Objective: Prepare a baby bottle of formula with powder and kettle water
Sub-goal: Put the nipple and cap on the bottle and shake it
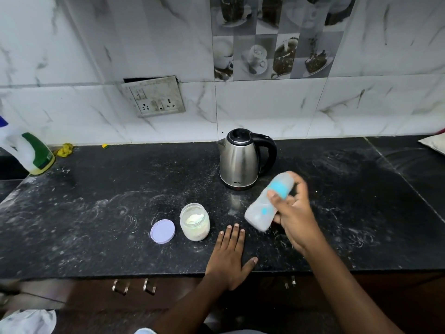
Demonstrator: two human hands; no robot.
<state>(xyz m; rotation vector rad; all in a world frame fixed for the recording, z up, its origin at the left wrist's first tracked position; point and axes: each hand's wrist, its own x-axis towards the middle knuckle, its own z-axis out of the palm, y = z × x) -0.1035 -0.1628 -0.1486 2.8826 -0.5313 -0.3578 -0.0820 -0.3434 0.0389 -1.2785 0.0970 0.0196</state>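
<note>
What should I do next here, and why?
Probably reach the left hand for the purple lid and set it back on the powder jar. The jar stands open, the lid lies beside it, that hand rests flat and free, and the right hand grips the tilted, capped bottle.

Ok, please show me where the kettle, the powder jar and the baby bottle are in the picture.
kettle (237, 162), head view, on its steel body.
powder jar (195, 231), head view, on its clear side wall.
baby bottle (255, 217), head view, on its clear lower body.
</note>
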